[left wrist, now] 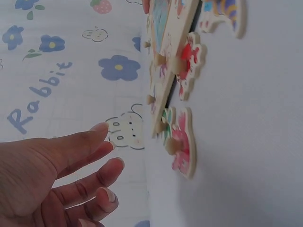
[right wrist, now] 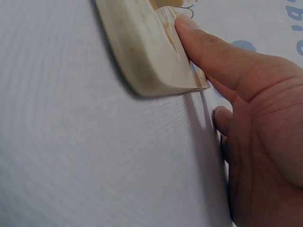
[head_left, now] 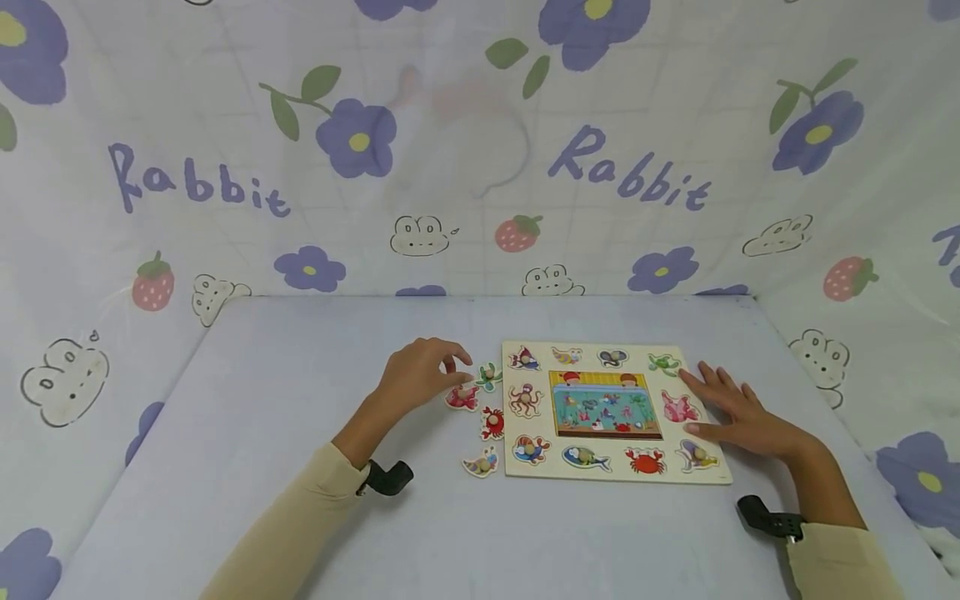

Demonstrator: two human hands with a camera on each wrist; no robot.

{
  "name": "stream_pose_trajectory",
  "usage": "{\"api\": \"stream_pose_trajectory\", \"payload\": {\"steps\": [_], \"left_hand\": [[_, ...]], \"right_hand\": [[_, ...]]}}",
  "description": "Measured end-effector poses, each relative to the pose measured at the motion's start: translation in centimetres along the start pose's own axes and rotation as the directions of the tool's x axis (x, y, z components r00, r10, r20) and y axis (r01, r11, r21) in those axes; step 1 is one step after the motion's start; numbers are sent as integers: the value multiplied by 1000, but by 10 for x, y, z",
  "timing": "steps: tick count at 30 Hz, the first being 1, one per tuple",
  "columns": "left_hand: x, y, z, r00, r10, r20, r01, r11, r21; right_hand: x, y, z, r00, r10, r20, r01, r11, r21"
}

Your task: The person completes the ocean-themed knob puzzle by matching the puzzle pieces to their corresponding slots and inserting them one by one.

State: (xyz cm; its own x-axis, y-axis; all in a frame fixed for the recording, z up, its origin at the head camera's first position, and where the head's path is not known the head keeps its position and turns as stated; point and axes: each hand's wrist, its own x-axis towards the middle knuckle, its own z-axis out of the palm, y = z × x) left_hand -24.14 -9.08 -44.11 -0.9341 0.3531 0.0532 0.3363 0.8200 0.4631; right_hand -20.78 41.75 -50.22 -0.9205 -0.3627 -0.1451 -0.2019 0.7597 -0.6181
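Observation:
A wooden knob puzzle board (head_left: 607, 460) with a fish-tank picture in its middle lies on the table. My right hand (head_left: 746, 421) rests at its right edge, thumb and forefinger on the board; in the right wrist view the thumb (right wrist: 222, 54) lies over the rim. Left of the board, my left hand (head_left: 422, 375) hovers with loosely bent fingers and nothing between them. Below its fingertips are a pink fish piece (head_left: 462, 398) and a green turtle piece (head_left: 489, 377). A red crab piece (head_left: 492, 423) and a snail piece (head_left: 480, 462) lie nearer me, wooden knobs up.
Several knobbed pieces sit in the board, among them an octopus (head_left: 526, 400) and a blue-green fish (head_left: 586, 457). Printed shapes without knobs show at a crab (head_left: 645, 461) and a pink fish (head_left: 680, 407). A patterned curtain (head_left: 465, 167) hangs behind the white table (head_left: 300, 358).

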Motion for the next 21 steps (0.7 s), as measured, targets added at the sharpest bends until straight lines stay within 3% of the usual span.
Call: {"api": "stream_pose_trajectory", "payload": {"steps": [7, 21], "left_hand": [[-8, -17, 3, 1000, -7, 17, 8, 1000, -27], [-12, -30, 12, 998, -23, 50, 26, 998, -62]], "right_hand": [[0, -1, -1, 1000, -1, -2, 1, 1000, -5], [0, -2, -1, 1000, -14, 2, 14, 1000, 2]]}}
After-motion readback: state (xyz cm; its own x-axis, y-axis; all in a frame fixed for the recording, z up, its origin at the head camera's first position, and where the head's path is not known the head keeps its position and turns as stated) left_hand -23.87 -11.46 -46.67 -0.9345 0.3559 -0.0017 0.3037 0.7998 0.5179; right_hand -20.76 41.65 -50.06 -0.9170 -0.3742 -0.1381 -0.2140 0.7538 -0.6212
